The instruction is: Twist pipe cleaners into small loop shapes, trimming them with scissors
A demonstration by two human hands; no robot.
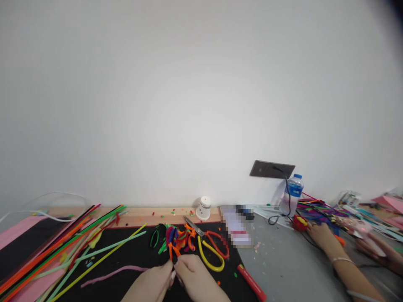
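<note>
My left hand (153, 280) and my right hand (197, 279) meet at the front edge of the view, fingertips pinched together. Between them rises an orange pipe cleaner (175, 250), bent into two legs; its lower end is hidden by my fingers. A mauve pipe cleaner (118, 269) runs from beside my left hand out to the left; whether that hand grips it, I cannot tell. Just beyond my fingertips lies a heap of bent orange, purple and green pipe cleaners (181, 237). Scissors (210, 247) with red and yellow handles lie right of the heap, near my right hand.
Long coloured pipe cleaners (72, 247) spread over the black mat (126, 243) at left. A white cup (203, 209) stands by the wall. At right are a red tube (252, 283), a water bottle (291, 195) and a co-worker's hands (323, 237), one near a pink tool (365, 233).
</note>
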